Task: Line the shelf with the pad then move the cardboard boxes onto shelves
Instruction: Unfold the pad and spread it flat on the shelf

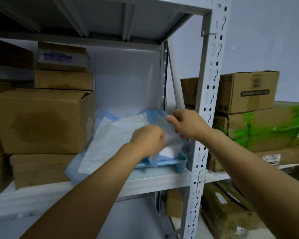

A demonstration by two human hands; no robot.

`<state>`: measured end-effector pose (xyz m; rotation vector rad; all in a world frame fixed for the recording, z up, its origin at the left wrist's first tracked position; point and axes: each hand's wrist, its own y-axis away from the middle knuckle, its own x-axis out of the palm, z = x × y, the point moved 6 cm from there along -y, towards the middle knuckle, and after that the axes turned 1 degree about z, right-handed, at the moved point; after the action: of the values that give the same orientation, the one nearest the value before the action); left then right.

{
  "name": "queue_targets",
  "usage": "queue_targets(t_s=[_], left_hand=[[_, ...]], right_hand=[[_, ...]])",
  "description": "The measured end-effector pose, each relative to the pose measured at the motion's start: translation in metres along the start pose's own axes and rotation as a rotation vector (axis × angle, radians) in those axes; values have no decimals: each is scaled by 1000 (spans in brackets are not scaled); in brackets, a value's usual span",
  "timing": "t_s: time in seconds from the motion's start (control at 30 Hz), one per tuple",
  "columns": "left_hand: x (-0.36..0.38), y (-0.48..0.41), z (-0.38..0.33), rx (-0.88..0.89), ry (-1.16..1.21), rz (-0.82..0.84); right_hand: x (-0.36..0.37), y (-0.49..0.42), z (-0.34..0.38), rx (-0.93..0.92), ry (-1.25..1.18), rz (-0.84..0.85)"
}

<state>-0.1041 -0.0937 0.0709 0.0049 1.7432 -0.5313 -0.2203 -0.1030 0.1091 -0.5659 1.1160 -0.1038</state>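
Both hands grasp the crumpled pad [114, 135] on the shelf [154, 181], left hand [148, 138] clutching its middle, right hand [186, 124] pinching its blue edge at 2 o'clock; I judge it best spread flat toward the cardboard boxes [41, 118] at 9 o'clock.

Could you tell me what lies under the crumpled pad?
The front edge of the grey metal shelf shows beneath the blue-and-white pad; the surface it covers is hidden.
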Motion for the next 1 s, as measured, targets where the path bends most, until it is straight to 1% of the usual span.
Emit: queue_targets(t_s=[0.07, 0.1, 0.13, 0.17, 0.2, 0.27, 0.3, 0.33, 0.37, 0.4, 0.47, 0.5, 0.53, 0.6, 0.67, 0.7, 0.77, 0.83, 0.87, 0.93, 0.97, 1.0], left_hand=[[-11, -5, 19, -170, 218, -131], [-14, -6, 24, -201, 337, -171], [-16, -4, 23, -189, 444, -185], [-16, -1, 19, -138, 514, -168], [-15, 4, 11, -64, 529, -94], [-3, 20, -6, 63, 450, 155], [5, 28, -9, 84, 386, 280], [13, 34, -9, 94, 316, 369], [19, 38, -9, 88, 210, 409], [24, 40, -8, 86, 77, 400], [29, 38, -8, 82, -161, 298], [27, 35, -7, 67, -212, 205], [23, 32, -4, 24, -204, 82], [11, 25, 11, -140, -34, -145], [0, 26, 29, -276, 177, -320], [-6, 26, 34, -295, 245, -389], [-12, 27, 37, -287, 319, -435], [-12, 28, 35, -212, 414, -340], [-10, 31, 34, -163, 515, -247], [-8, 46, 33, -113, 723, -14], [-7, 55, 35, -108, 767, 75], [-7, 61, 42, -117, 744, 110]], right_hand=[[2, 11, 0, -22, -84, 32], [6, 15, 0, -31, -118, 60], [10, 19, 1, -38, -117, 94], [15, 22, 1, -48, -77, 130], [20, 24, 2, -71, 8, 164], [28, 29, -1, -104, 184, 195], [30, 31, -4, -101, 192, 192], [30, 31, -9, -78, 151, 178], [29, 31, -13, -44, 97, 149], [26, 31, -17, -16, 58, 109], [22, 29, -22, 13, 25, 69], [21, 29, -22, 11, 29, 80], [21, 30, -22, 0, 30, 100], [24, 35, -20, -19, -9, 150], [31, 39, -16, -27, 2, 156], [34, 40, -14, -27, 45, 130], [37, 39, -9, -20, 150, 9], [30, 37, -1, -42, 218, -171], [25, 37, 2, -64, 236, -244], [14, 36, 3, -105, 262, -329], [6, 37, 0, -117, 288, -357], [-3, 39, -3, -125, 317, -379]])
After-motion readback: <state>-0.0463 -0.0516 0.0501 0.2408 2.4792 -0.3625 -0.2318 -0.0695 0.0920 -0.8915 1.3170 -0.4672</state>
